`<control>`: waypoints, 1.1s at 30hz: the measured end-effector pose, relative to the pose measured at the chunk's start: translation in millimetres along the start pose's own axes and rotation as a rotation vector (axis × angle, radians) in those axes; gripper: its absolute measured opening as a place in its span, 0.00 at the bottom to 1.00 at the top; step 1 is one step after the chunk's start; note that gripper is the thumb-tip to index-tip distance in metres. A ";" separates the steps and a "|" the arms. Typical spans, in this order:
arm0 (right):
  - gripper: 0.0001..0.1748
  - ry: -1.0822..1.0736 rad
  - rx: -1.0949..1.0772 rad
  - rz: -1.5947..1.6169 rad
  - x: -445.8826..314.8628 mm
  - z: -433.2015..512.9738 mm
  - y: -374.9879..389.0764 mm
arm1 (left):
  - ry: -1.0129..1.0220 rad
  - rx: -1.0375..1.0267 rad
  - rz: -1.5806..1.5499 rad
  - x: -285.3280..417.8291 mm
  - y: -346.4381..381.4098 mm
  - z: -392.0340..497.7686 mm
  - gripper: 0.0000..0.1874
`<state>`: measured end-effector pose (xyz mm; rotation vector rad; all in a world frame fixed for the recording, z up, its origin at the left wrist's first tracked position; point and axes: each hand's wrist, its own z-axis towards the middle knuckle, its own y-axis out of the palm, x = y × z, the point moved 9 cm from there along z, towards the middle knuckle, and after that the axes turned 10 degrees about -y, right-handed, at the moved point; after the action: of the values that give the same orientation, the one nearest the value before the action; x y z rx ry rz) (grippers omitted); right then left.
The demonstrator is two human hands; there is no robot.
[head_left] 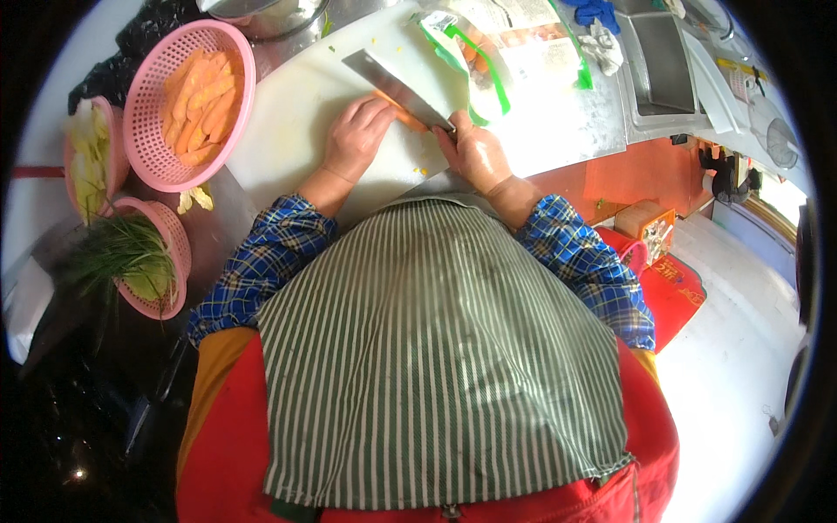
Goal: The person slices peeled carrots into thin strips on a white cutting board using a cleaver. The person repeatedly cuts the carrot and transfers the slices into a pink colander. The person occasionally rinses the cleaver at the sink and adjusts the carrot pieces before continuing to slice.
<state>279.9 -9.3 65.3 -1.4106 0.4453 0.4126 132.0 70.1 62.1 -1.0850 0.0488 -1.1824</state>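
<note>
My right hand [480, 155] grips the handle of a Chinese cleaver [400, 85] with a broad steel blade. The blade slants up and to the left, right alongside a peeled carrot [410, 121] on the white cutting board [281, 134]. With fingers curled, my left hand [355, 136] presses on the carrot and covers part of it. Small orange scraps [420, 171] dot the board near my right wrist. Beyond my right hand lies a plastic bag of carrots [487, 55], white with green edges and bearing writing.
Peeled carrots [203, 108] fill a pink basket [245, 124] at left. Smaller pink baskets hold yellowish leaves [88, 157] and green stalks [124, 252]. A metal pot [281, 19] stands behind. Cloths [598, 46] and a steel sink [660, 59] are at right.
</note>
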 end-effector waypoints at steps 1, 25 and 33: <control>0.15 -0.010 -0.026 -0.035 -1.2 1.9 -0.1 | -0.006 -0.019 -0.019 1.3 -1.8 4.2 0.09; 0.12 0.013 -0.177 -0.113 -15.9 21.4 -2.7 | 0.001 -0.143 0.213 1.5 -6.8 143.4 0.30; 0.10 -0.073 -0.197 -0.132 -15.7 29.0 1.1 | -0.081 -0.171 0.168 -29.4 8.2 128.8 0.26</control>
<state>267.5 19.5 75.7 -1.6002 0.2553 0.4077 195.2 176.1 109.9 -1.2537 0.1774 -0.9958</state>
